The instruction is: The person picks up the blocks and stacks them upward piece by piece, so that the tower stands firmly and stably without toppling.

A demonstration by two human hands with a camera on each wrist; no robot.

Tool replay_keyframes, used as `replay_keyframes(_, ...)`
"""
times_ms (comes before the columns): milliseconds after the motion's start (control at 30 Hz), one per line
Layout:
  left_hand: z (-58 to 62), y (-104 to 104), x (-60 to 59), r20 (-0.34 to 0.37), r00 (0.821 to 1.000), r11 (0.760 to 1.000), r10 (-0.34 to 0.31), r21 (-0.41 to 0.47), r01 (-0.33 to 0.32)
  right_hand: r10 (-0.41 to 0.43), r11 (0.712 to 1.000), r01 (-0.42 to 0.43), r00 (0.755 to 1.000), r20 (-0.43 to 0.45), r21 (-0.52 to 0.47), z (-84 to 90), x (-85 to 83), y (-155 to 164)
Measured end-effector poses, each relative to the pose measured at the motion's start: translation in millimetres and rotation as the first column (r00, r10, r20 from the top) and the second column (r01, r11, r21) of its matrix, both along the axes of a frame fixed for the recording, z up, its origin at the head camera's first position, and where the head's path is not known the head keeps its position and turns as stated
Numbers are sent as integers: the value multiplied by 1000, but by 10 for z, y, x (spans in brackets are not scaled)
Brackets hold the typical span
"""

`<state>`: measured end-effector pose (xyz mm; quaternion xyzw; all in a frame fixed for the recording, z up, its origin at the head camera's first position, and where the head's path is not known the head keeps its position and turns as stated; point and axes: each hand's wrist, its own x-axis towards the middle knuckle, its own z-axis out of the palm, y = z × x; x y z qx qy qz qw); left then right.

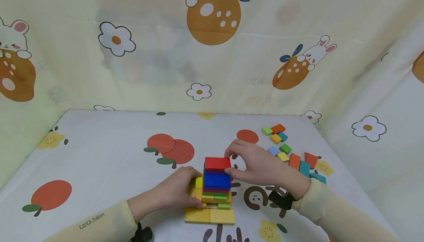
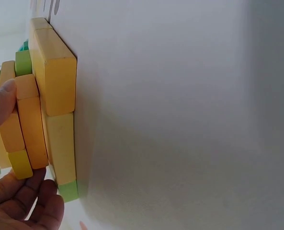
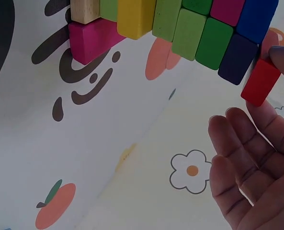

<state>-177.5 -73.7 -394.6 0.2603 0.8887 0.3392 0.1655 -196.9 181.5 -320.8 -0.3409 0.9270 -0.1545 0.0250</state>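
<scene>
A tower of coloured wooden blocks stands in the middle front of the head view, on a base of flat yellow blocks point(image 1: 208, 216). At its top is a red block point(image 1: 216, 163), above a blue block point(image 1: 216, 180); pink, green and yellow layers lie lower down. My right hand point(image 1: 258, 163) pinches the red block at its right end, between thumb and index finger, beside a navy block point(image 3: 237, 57) in the right wrist view. My left hand point(image 1: 177, 188) grips the tower's lower left side, thumb in front and fingers behind the yellow block point(image 2: 34, 124).
Loose blocks lie at the right of the table, among them an orange block point(image 1: 294, 161), a teal block point(image 1: 304, 168) and a green block point(image 1: 285, 148). A printed cloth point(image 1: 116, 153) covers the table, and a patterned curtain point(image 1: 149, 73) hangs behind it.
</scene>
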Motion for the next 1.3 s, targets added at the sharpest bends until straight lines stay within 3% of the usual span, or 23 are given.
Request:
replay_keyframes(1100, -3, 2, 3, 5, 1000, 1000, 3, -4, -3, -50, 998, 48, 995, 85, 31, 11, 51, -3)
replay_keyframes(1300, -9, 2, 3, 0, 1000, 1000, 6, -5, -6, -39, 999, 40, 997, 66, -23, 28, 27, 71)
